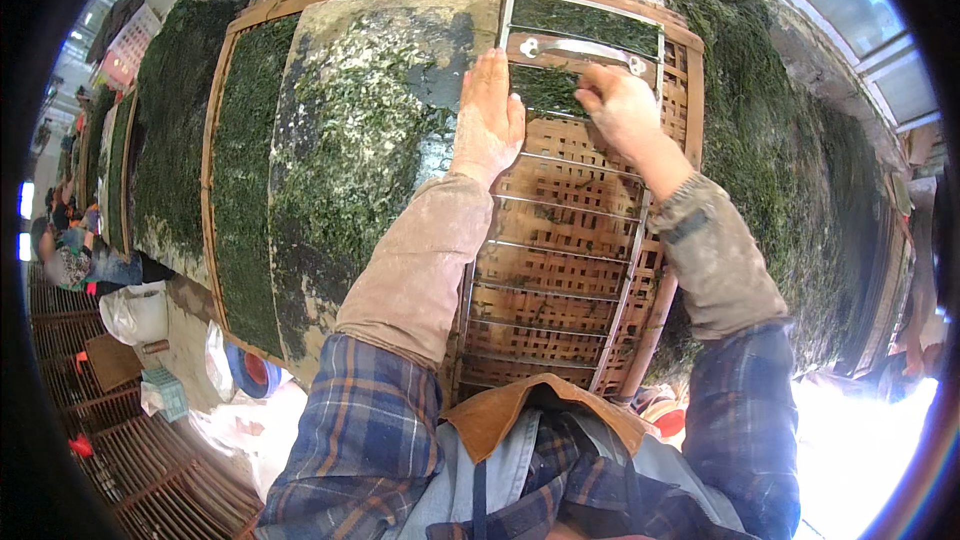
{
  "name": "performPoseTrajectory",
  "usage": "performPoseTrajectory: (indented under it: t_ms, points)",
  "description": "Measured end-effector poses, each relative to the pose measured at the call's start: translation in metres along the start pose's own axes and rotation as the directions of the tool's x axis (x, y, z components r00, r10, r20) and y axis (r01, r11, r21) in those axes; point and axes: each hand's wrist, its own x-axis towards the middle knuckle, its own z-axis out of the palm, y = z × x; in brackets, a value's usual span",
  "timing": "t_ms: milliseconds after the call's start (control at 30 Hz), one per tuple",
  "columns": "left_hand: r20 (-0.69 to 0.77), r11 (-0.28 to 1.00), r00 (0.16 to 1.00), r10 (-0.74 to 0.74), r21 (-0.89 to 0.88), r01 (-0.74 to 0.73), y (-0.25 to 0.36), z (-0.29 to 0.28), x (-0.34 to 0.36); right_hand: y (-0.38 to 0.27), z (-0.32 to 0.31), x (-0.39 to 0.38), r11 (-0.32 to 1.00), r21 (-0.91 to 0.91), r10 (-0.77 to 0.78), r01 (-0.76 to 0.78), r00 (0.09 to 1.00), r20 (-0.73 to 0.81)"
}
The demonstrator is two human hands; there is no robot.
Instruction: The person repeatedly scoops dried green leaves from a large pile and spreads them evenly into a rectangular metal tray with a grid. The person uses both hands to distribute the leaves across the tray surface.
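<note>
A narrow metal frame (638, 215) with crossbars lies over a woven bamboo mat (560, 275). Dark green shreds (548, 90), resembling seaweed, fill its two farthest sections; only loose bits lie in the nearer ones. Between those two sections runs a wooden strip with a metal handle (582, 48). My left hand (488, 118) lies flat along the frame's left rail, fingers stretched forward. Over the second green section, the fingers of my right hand (625, 112) are curled together at its right end; what they hold, if anything, is hidden.
Left of the frame, a dark board (440, 90) carries a heap of loose green shreds (355, 130). Beyond it is a finished-looking green strip (255, 180) inside the wooden rim (208, 180). More green matter (760, 180) spreads at right. White bucket (135, 312) and slatted racks (160, 460) stand lower left.
</note>
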Motion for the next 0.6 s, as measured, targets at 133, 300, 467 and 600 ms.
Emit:
performPoseTrajectory:
  t_ms: [133, 300, 467, 600]
  points:
    - [-0.076, 0.998, 0.997, -0.022, -0.059, 0.018, -0.006, 0.002, 0.000, -0.015, 0.020, 0.020, 0.986, -0.137, 0.111, -0.097, 0.989, 0.098]
    - [-0.135, 0.980, 0.989, -0.055, -0.198, 0.028, -0.009, 0.001, -0.001, -0.015, 0.030, 0.032, 0.998, -0.058, -0.009, 0.010, 1.000, 0.023]
    - [-0.151, 0.952, 0.981, -0.122, -0.298, 0.072, -0.011, -0.004, -0.001, -0.018, 0.009, 0.031, 0.988, 0.040, -0.156, 0.151, 0.971, 0.181]
    - [-0.226, 0.949, 0.963, -0.146, -0.308, 0.071, -0.011, -0.005, -0.001, -0.007, -0.019, 0.009, 0.934, -0.042, -0.342, 0.356, 0.921, 0.188]
